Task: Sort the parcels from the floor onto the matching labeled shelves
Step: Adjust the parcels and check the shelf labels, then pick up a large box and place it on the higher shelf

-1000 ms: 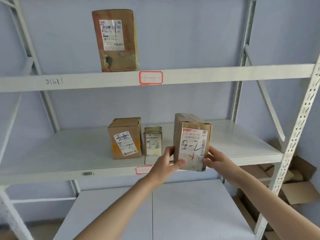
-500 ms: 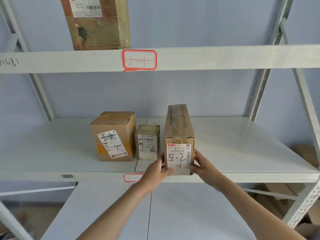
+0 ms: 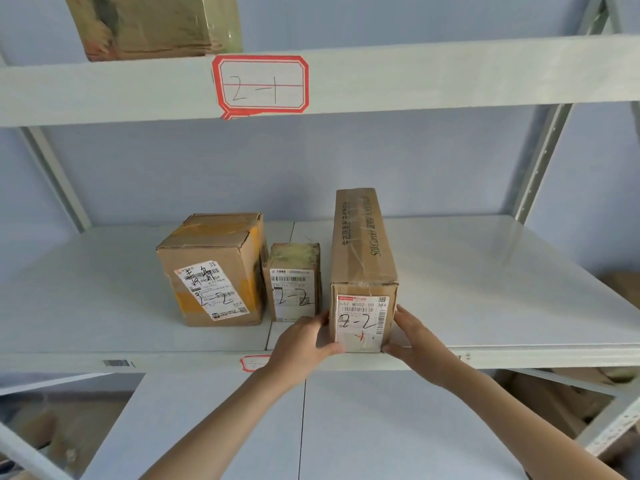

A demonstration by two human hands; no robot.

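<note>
A long brown parcel (image 3: 362, 258) marked "2-2" lies lengthwise on the middle shelf (image 3: 485, 289), its labelled end at the front edge. My left hand (image 3: 303, 341) grips its left side and my right hand (image 3: 414, 337) grips its right side. Left of it stand a small parcel (image 3: 294, 282) and a larger box (image 3: 214, 268), both marked "2-2". A red-framed tag (image 3: 254, 362) on the shelf's front edge is partly hidden by my left hand. On the upper shelf rests another parcel (image 3: 156, 24), above a tag reading "2-1" (image 3: 261, 84).
White metal uprights (image 3: 540, 161) and diagonal braces frame the rack. A lower white shelf (image 3: 304, 427) lies under my arms. Flattened cardboard (image 3: 561, 400) sits behind the rack at lower right. The middle shelf has open surface to the right of the long parcel.
The long parcel has gone from held upright in front of the shelf to lying lengthwise on it, pushed further in. The view has moved closer to the rack.
</note>
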